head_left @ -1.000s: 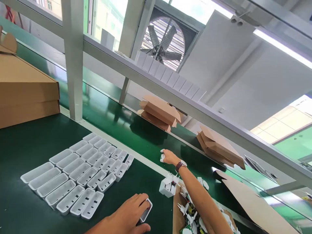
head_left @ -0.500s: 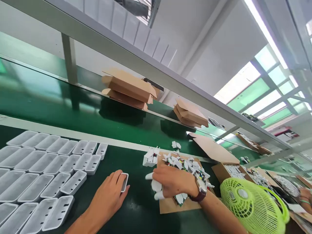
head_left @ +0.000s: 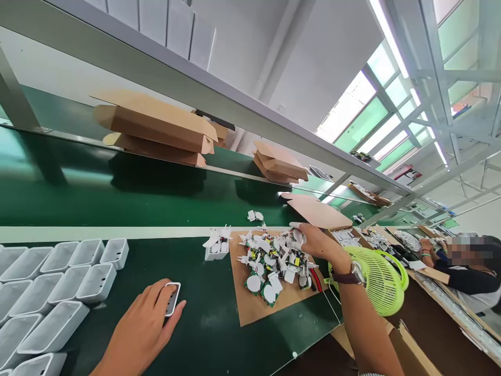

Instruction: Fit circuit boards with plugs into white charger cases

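My left hand (head_left: 146,318) rests on the green mat, its fingers closed round a small white plastic shell (head_left: 171,298) with slots in its face. My right hand (head_left: 315,241), with white finger cots and a wristwatch, reaches over the far edge of a heap of small circuit boards and plug parts (head_left: 274,261) on a brown cardboard sheet (head_left: 254,308). Its fingers are curled at the pile's far right; what they pinch I cannot make out. A white shell with parts standing in it (head_left: 216,246) sits just left of the cardboard.
Rows of empty white shells (head_left: 58,282) fill the left of the mat. Folded cardboard boxes (head_left: 156,130) lie on the green conveyor behind. A green desk fan (head_left: 381,279) stands right of my right arm. Another person (head_left: 465,266) works at the far right.
My view has swung right. My right hand moved from the near left of the parts pile to its far right edge. My left hand kept its hold on the white shell.
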`<action>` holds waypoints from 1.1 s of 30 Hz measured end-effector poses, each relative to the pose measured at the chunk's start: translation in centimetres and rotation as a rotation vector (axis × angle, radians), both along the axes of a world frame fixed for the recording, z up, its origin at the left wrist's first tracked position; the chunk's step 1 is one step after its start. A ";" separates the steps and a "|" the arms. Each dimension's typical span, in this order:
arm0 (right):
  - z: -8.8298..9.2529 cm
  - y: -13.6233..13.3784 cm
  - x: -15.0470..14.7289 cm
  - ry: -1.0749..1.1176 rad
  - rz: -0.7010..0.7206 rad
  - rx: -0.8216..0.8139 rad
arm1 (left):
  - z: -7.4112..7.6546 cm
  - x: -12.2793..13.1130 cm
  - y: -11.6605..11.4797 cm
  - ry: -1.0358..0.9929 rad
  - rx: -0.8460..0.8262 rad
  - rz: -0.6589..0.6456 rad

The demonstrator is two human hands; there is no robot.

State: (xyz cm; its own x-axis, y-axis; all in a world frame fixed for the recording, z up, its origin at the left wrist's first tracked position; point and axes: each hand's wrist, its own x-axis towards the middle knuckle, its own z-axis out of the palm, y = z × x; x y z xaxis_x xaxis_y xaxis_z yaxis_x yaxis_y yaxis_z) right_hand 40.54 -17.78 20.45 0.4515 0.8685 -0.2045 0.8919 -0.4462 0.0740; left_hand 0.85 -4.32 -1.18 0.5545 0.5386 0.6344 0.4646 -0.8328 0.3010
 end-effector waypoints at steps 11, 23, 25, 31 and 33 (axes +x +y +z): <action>-0.3 7.5 0.7 0.067 0.089 -0.039 | -0.7 0.2 0.0 -0.010 -0.059 0.016; -6.9 19.8 -2.4 0.123 0.160 -0.099 | -1.6 0.0 -0.2 -0.018 -0.166 -0.037; -6.0 19.2 -2.8 0.165 0.177 -0.017 | -1.7 0.1 -0.4 -0.016 -0.188 -0.038; -2.5 11.7 -4.5 0.492 0.197 0.339 | -1.4 0.1 -0.7 -0.004 -0.259 -0.064; -1.6 8.3 -6.0 0.687 0.201 0.449 | -1.1 0.0 -0.6 -0.021 -0.275 -0.087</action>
State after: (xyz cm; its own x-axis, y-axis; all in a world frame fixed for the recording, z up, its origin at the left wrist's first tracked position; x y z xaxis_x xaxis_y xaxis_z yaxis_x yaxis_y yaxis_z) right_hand 34.57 -9.51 18.90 0.1813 0.9834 0.0064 0.7393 -0.1321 -0.6603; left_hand 0.82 -4.95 -2.27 0.5941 0.6434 0.4828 0.3863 -0.7547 0.5303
